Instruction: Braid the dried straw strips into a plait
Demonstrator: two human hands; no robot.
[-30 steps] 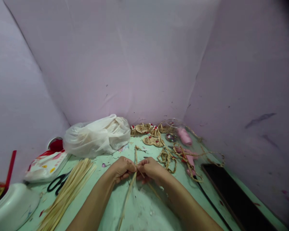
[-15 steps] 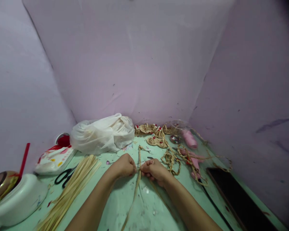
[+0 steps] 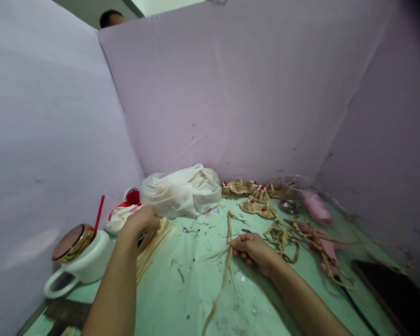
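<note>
One thin straw braid (image 3: pixel 230 225) lies front-right of the white plastic bag (image 3: pixel 182 191); the right hand (image 3: pixel 254 249) pinches its lower part with closed fingertips. The left hand (image 3: pixel 147 218), earlier beside this braid, is now at the straw bundle (image 3: pixel 157 247), front-left of the bag, fingers curled; its grip I cannot tell. Packet (image 3: pixel 116 219) left of the bag has unreadable print.

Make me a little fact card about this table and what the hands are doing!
left hand: over the pale strips, grip unclear
right hand: pinching a thin braid
back: white plastic bag, woven pieces with beads
left side: white cup with a handle
right side: pink spool, pink tool with black cord
table: pale green
</note>
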